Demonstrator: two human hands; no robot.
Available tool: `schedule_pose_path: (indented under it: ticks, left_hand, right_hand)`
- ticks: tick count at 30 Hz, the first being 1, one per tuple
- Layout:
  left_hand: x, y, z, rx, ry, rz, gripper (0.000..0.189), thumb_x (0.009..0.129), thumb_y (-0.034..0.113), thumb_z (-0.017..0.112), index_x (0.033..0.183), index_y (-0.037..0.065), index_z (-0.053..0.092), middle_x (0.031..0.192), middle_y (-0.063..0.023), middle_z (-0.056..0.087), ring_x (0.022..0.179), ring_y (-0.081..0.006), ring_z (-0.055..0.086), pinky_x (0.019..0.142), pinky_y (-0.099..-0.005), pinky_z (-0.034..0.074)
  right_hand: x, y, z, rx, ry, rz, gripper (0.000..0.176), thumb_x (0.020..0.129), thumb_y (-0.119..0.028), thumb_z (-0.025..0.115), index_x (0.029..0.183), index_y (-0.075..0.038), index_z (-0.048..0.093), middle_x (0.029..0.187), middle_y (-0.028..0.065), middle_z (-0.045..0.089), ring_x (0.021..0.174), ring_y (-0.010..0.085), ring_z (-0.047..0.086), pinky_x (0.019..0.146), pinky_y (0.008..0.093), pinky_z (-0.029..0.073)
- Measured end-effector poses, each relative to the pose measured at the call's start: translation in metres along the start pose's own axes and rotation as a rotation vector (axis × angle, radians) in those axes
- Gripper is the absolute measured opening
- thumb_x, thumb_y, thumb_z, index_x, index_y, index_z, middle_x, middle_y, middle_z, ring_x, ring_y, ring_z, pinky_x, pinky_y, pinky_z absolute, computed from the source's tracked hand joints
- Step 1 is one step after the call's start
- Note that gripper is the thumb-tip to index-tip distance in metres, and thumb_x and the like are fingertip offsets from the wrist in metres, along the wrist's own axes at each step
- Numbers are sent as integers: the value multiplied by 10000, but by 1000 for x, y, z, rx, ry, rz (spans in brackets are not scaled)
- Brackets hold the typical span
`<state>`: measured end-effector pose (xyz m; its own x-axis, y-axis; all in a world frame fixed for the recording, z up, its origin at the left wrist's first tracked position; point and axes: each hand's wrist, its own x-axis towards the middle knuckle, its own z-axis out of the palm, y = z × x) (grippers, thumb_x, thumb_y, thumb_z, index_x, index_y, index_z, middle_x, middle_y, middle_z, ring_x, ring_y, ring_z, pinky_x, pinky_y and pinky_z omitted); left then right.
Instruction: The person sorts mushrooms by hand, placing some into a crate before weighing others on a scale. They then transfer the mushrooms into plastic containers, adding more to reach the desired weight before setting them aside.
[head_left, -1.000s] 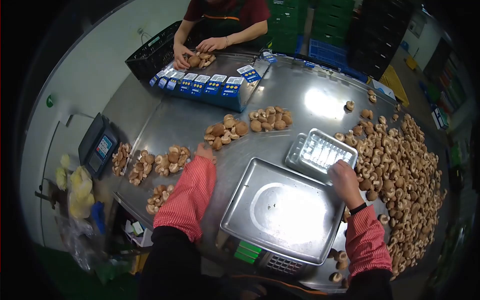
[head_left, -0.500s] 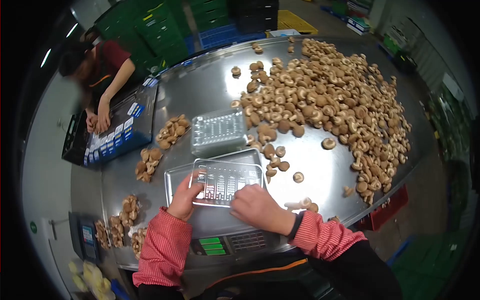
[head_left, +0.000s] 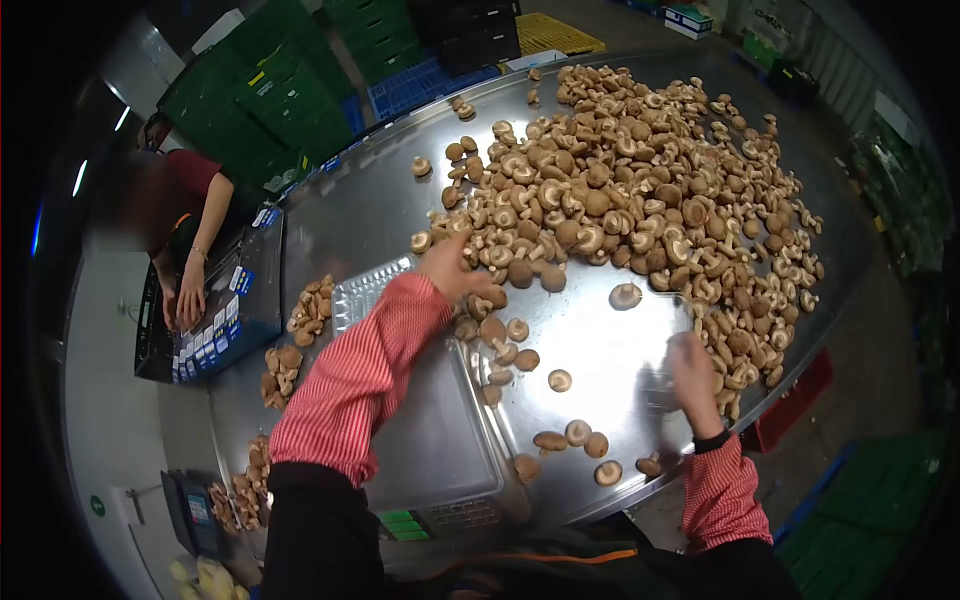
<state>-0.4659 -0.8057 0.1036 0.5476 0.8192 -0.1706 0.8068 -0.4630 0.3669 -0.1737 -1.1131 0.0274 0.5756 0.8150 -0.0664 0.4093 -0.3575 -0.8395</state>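
Note:
My left hand (head_left: pixel 458 268) reaches over the near edge of the shiitake mushroom pile (head_left: pixel 640 190), its fingers apart among the caps. Under that forearm is a stack of clear plastic trays (head_left: pixel 362 292), partly hidden by the sleeve. Off to the right, my right hand (head_left: pixel 694 378) is blurred and closed at the side of a clear plastic tray (head_left: pixel 655 340). The tray is see-through and faint against the shiny steel, its far edge close to the pile. A loose mushroom (head_left: pixel 626 296) shows at its far edge.
The scale's metal platform (head_left: pixel 430 440) lies below my left forearm. Several loose mushrooms (head_left: pixel 578 432) are scattered on the steel table (head_left: pixel 385 205). Small mushroom groups (head_left: pixel 282 375) sit at left. Another person's hands (head_left: pixel 186 300) work over a black crate (head_left: pixel 258 325) with labels.
My left hand has left the clear tray and moved forward to the mushrooms. My right hand has carried the tray away from the scale to the right. The view has shifted somewhat.

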Motion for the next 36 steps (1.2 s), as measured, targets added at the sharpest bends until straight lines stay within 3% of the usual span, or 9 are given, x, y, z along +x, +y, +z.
schedule_pose_path:
  ticks: [1,3,10,14,21,26,29,33,36]
  left_hand:
    - [23,-8,-6,157,-41,-102,1028,694,441,870,1485,29,358,1355,-283,548,1249,-365,563,1064,-423,445]
    - [57,-13,-21,161,-269,-223,1172,632,465,908,1505,4,278,1383,-279,526,1299,-367,518,1099,-420,413]
    - [141,-132,60,112,-419,-128,1396,505,485,973,1521,-24,163,1449,-265,466,1393,-360,412,1163,-418,334]
    - [127,-91,44,166,-477,-243,1455,437,487,991,1508,-44,161,1501,-264,397,1434,-355,347,1179,-419,304]
    - [83,-42,73,272,-581,3,1413,463,529,957,1492,-53,184,1442,-294,410,1391,-424,375,1154,-420,341]
    - [43,-5,124,-118,-297,166,1291,515,473,958,1494,-10,268,1415,-303,418,1347,-428,419,1139,-444,356]
    - [18,35,120,-306,-198,72,1269,557,394,947,1521,-1,222,1445,-321,366,1341,-422,426,1153,-426,347]
    - [-12,78,149,-799,-101,47,1174,615,347,927,1515,5,255,1421,-298,419,1334,-411,438,1117,-425,383]
    - [-43,123,144,-341,-18,55,1102,681,408,880,1508,-4,280,1318,-273,500,1210,-397,529,1040,-435,445]
  right_hand:
    - [8,28,-1,18,111,0,214,951,-159,549,1119,-27,565,797,173,666,700,306,676,620,412,501]
    - [14,26,-9,-307,246,-97,215,953,-162,548,1128,-38,564,837,225,678,750,404,670,641,484,502]
    - [52,3,46,-326,114,-46,144,950,-150,543,1056,-54,557,766,242,662,709,438,654,640,519,500]
    - [81,-10,93,-97,6,-104,131,963,-123,537,1075,-56,548,866,202,688,792,429,661,697,517,505]
    - [107,-14,137,115,-115,-51,135,978,-143,512,1075,-52,539,778,193,674,699,396,666,658,494,515]
    - [107,-10,137,167,-159,-33,195,1013,-207,474,1069,-37,550,672,135,628,565,311,641,609,448,513]
    - [98,-17,115,417,-246,279,268,1034,-273,464,1073,-32,573,664,102,598,581,251,615,637,420,508]
    - [73,11,127,427,-87,14,331,1058,-298,428,1066,-9,589,791,115,615,711,206,601,696,381,499]
    - [55,22,130,682,-64,140,349,1076,-277,389,1077,12,585,963,121,641,874,173,605,797,333,495]
